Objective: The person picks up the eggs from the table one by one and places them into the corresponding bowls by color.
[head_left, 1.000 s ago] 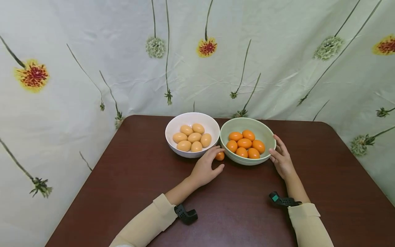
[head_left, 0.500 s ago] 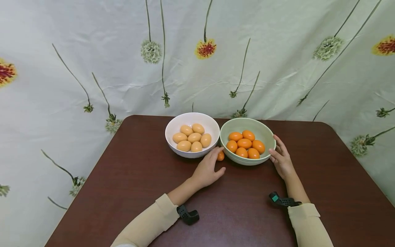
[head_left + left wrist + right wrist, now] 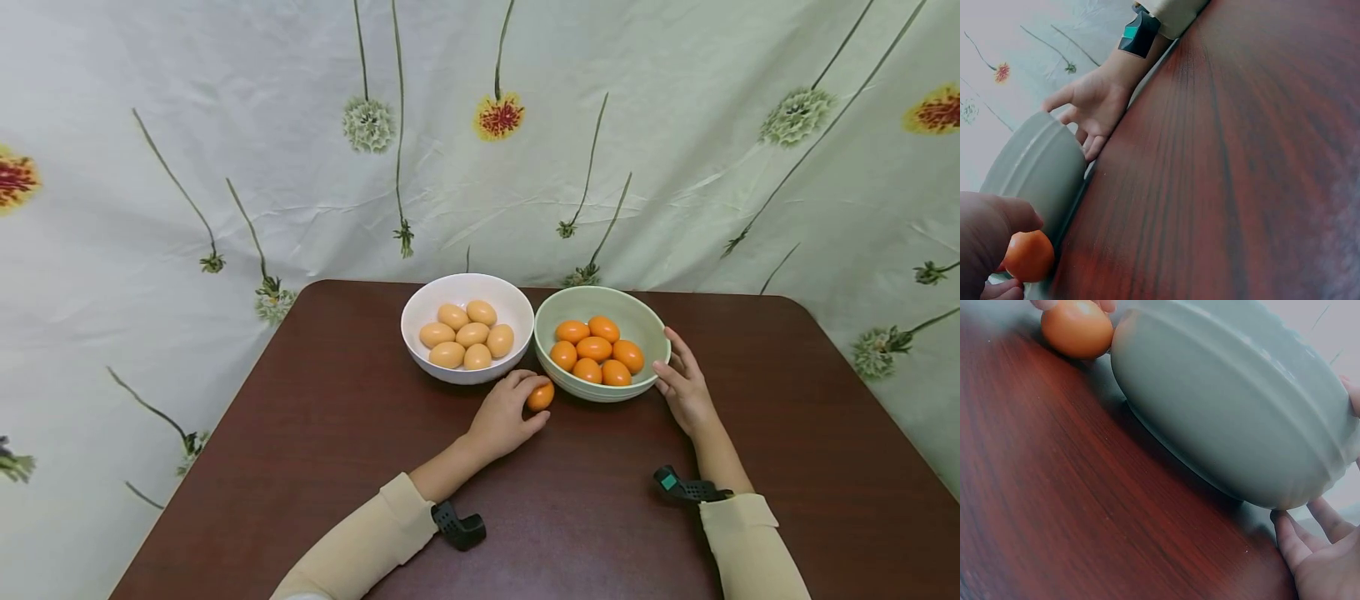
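Thumb and fingers of my left hand (image 3: pixel 501 421) pinch an orange egg (image 3: pixel 542 397) low in front of the green bowl (image 3: pixel 643 315). The egg is smooth and glossy, and in the right wrist view the egg (image 3: pixel 1075 331) sits right beside the bowl's wall. At the bowl's right side my right hand (image 3: pixel 686 390) holds it, with the thumb at the rim and other fingers low against the outside (image 3: pixel 1291 540). Several orange eggs (image 3: pixel 594 348) lie inside the green bowl. A white bowl (image 3: pixel 468 285) just left of it contains several light tan eggs (image 3: pixel 472 334).
Both bowls stand side by side near the far edge of a dark brown table (image 3: pixel 585 492). Behind it hangs a pale cloth (image 3: pixel 675 125) with a flower print. Each wrist wears a black band (image 3: pixel 459 527).
My left hand has come slightly toward the front, and the orange egg has moved with it, out from the gap between the bowls. My right hand stays at the green bowl.
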`<state>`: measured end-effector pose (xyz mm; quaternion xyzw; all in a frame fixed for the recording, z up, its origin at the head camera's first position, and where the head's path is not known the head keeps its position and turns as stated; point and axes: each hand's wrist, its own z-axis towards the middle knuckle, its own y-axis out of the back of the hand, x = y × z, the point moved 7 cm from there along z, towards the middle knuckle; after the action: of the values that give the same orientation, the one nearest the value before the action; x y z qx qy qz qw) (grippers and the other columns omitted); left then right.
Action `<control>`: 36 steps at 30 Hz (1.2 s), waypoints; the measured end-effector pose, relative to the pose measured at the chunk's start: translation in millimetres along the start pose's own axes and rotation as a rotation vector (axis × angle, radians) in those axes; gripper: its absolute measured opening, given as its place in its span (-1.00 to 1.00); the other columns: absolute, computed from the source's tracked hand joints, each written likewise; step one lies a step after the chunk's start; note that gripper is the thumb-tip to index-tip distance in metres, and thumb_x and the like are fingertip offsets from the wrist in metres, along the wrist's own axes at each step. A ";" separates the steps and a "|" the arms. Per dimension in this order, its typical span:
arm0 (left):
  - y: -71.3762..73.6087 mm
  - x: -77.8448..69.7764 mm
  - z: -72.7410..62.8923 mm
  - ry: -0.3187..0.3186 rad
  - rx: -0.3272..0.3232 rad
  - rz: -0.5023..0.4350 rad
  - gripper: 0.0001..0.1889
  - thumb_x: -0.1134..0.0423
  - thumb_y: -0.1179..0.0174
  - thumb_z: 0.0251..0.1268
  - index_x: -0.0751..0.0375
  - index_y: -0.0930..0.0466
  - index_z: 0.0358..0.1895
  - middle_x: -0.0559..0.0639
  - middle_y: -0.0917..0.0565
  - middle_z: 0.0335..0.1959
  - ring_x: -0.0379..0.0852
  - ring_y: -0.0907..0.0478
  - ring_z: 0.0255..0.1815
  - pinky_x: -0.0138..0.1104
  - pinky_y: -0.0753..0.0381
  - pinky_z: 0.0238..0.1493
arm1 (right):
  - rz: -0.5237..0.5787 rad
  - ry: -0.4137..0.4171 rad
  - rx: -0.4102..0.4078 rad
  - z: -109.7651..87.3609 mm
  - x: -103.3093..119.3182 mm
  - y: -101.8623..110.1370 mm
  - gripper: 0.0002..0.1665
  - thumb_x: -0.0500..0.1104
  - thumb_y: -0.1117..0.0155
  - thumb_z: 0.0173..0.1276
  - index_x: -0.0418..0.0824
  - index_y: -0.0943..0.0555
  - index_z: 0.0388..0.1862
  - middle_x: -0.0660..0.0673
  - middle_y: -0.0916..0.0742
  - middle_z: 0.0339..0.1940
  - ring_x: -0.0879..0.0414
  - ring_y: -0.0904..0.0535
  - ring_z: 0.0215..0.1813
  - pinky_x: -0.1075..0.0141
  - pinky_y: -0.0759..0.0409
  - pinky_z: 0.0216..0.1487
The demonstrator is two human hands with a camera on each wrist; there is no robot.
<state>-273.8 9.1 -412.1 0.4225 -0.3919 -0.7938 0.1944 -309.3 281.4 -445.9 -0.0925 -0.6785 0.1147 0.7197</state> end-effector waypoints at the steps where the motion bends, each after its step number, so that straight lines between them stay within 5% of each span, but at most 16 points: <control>1: -0.3 0.3 -0.4 0.003 0.006 -0.005 -0.53 0.23 -0.38 0.14 0.20 -0.56 0.15 0.13 -0.54 0.07 0.05 -0.55 0.03 -0.14 -0.53 0.08 | 0.001 0.002 0.001 -0.1 0.1 -0.1 -0.28 -0.28 -0.07 0.48 0.08 -0.17 0.54 -0.10 -0.22 0.33 0.08 -0.26 0.27 0.46 -0.51 0.04; 12: -3.7 3.5 -2.6 0.035 0.051 -0.065 -0.56 0.25 -0.36 0.15 0.18 -0.54 0.13 0.09 -0.59 0.06 -0.04 -0.56 0.03 -0.17 -0.57 0.03 | 0.019 -0.003 -0.014 -0.2 -0.6 0.1 -0.30 -0.29 -0.09 0.47 0.10 -0.22 0.52 -0.04 -0.26 0.29 0.10 -0.28 0.24 0.47 -0.53 0.01; 36: -5.7 16.9 -0.6 0.077 0.041 -0.199 -0.55 0.27 -0.35 0.08 0.20 -0.57 0.10 0.01 -0.66 -0.04 -0.16 -0.55 -0.13 -0.34 -0.57 -0.08 | 0.004 -0.016 -0.017 -0.4 -0.9 -1.7 -0.27 -0.29 -0.08 0.47 0.07 -0.17 0.54 -0.05 -0.25 0.31 0.10 -0.28 0.25 0.48 -0.52 0.02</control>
<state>-282.7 1.6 -425.5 0.4933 -0.3565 -0.7842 0.1209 -308.9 279.5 -446.3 -0.0992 -0.6849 0.1109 0.7133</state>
